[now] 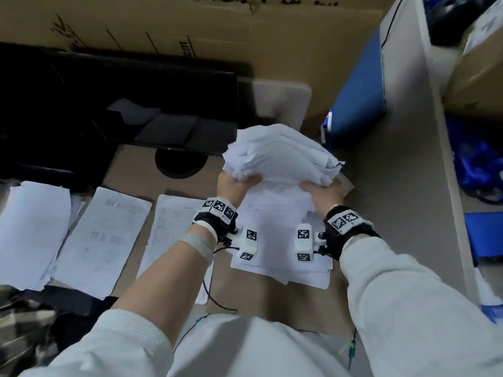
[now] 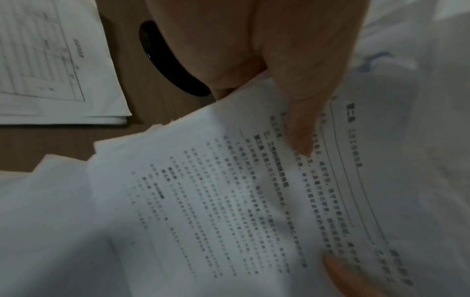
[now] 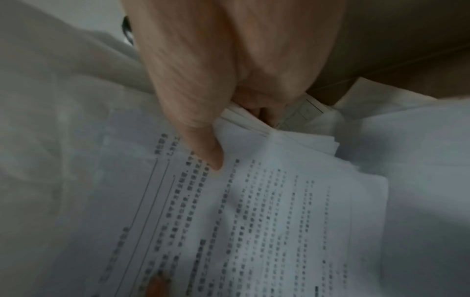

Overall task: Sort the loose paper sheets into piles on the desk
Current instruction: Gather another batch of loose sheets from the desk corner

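A thick, untidy stack of white paper sheets [image 1: 280, 156] is held up over the desk, its far end curling upward. My left hand [image 1: 238, 183] grips its left side, thumb on top of the printed sheet [image 2: 229, 191] and fingers hidden beneath. My right hand [image 1: 321, 193] grips the right side, thumb pressed on the printed top sheet [image 3: 254, 211], fingers tucked under the edges. Under the held stack a pile of sheets [image 1: 283, 257] lies flat on the desk. To the left lie three more piles: a form pile [image 1: 168, 227], a printed pile [image 1: 103, 240] and a far-left pile [image 1: 30, 229].
A black monitor [image 1: 109, 104] and its round base [image 1: 181, 164] stand behind the piles. Cardboard [image 1: 190, 25] forms the back wall. A blue folder [image 1: 356, 104] leans on a grey partition [image 1: 408, 104] at the right. Brown desk surface [image 1: 394, 200] shows right of the hands.
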Demonstrator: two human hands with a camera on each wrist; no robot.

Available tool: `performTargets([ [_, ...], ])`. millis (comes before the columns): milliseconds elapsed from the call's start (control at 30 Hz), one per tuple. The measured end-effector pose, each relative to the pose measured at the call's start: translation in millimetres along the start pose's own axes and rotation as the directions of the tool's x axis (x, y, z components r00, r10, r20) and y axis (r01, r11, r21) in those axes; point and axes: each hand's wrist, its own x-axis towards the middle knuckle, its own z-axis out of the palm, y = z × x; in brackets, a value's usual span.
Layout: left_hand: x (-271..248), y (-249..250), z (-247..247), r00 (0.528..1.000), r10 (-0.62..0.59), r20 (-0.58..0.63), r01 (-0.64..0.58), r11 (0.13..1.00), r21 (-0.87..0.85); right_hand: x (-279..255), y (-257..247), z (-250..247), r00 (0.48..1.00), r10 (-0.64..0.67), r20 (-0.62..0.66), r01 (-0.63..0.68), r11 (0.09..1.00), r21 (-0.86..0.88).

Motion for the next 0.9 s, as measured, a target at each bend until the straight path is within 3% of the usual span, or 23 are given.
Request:
performTargets([
  [167,29.6,-9.6,-4.7,0.988,-0.051,0.143,0.041,0.997,0.066,9.5,5.0,9.7,0.996,0.078,-0.032,-0.082,0.988,-0.131],
  [267,35.5,-5.6,-6.6,0.987,-0.087,0.137,0.077,0.994,0.076,6.6,1.2,10.3,0.997,0.070,-0.041,-0.077,0.978,-0.196],
  [400,34.0,31.9,-0.9,0.988,0.055,0.144,-0.045,0.996,-0.070,-2.3,-29.0,12.0,0.992,-0.046,-0.120,0.049,0.999,0.023],
  [500,29.5,58.7,4.0,0.985,0.152,0.077,-0.137,0.975,-0.174,-8.6,-60.9,14.9,0.983,-0.114,-0.144,0.141,0.971,0.194],
  [633,14.0,62.1,9.7,0.969,0.249,-0.012,-0.246,0.949,-0.198,-19.5,-66.1,19.1,0.978,-0.129,-0.163,0.164,0.960,0.226],
  [700,6.9,51.2,4.4,0.972,0.235,0.012,-0.231,0.960,-0.161,-22.3,-53.6,15.4,0.983,-0.094,-0.158,0.129,0.965,0.227],
  [800,1.9,20.7,-7.9,0.992,0.106,0.064,-0.102,0.993,-0.054,-25.4,-23.2,7.9,0.997,-0.027,-0.072,0.036,0.992,0.125],
  [900,-0.3,2.5,-13.4,1.000,-0.006,0.020,0.005,0.998,0.059,-22.8,-1.9,6.6,0.996,0.015,-0.085,-0.007,0.995,0.095],
])
